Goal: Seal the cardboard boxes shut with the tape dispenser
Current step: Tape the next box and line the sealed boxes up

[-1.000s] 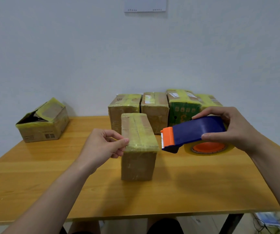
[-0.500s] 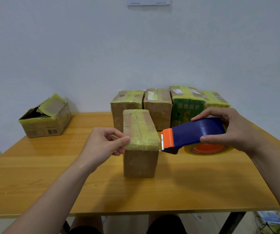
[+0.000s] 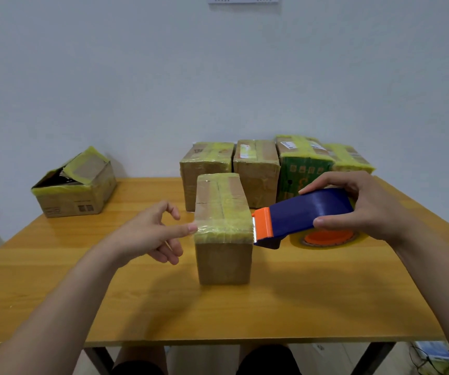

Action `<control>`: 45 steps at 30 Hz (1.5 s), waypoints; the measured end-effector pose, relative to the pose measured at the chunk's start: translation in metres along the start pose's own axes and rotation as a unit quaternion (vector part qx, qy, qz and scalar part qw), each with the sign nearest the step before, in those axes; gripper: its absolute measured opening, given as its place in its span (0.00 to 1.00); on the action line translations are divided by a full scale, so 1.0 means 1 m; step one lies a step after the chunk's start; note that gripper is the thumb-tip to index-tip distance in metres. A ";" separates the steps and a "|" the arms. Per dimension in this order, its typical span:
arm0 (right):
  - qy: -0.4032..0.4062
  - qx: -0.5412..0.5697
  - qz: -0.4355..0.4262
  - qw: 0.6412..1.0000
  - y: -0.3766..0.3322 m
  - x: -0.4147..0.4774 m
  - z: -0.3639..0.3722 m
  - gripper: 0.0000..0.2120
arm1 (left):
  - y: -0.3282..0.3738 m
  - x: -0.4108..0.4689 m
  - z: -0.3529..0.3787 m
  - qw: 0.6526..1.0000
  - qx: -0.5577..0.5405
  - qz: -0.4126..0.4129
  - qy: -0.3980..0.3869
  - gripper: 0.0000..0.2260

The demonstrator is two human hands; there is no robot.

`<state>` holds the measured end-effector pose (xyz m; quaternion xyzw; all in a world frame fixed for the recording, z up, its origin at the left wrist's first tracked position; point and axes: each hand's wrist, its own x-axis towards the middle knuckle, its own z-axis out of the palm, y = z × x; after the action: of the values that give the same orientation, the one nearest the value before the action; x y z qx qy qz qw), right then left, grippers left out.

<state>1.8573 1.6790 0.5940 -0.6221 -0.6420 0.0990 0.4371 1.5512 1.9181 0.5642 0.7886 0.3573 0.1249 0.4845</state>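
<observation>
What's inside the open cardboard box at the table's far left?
The open, yellow-taped brown cardboard box shows only something black at its opening; its raised flap and walls cover the rest.

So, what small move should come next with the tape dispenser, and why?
Probably draw the tape dispenser down the right side of the front box. The right hand grips it with the toothed orange end at the box's top right edge, a tape strip spans the top, and the left hand pins its left end with the thumb.
</observation>
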 end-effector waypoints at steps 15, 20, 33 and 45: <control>-0.003 0.020 0.009 1.000 0.004 0.001 0.001 0.25 | 0.059 0.070 0.069 0.920 0.350 0.172 -0.036 0.22; -0.005 0.011 0.018 1.000 0.006 -0.003 -0.012 0.23 | 0.054 0.074 0.068 0.910 0.373 0.180 -0.036 0.19; -0.114 -0.194 -0.046 0.973 -0.042 0.022 -0.015 0.30 | 0.064 0.077 0.077 0.897 0.408 0.163 -0.044 0.21; -0.061 -0.280 0.037 0.957 0.021 0.017 0.032 0.31 | 0.054 0.063 0.079 0.913 0.361 0.181 0.054 0.36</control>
<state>1.8526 1.7113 0.5681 -0.7360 -0.6455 -0.0310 0.2015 1.6631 1.8926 0.5613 0.9531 0.2545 0.1154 0.1164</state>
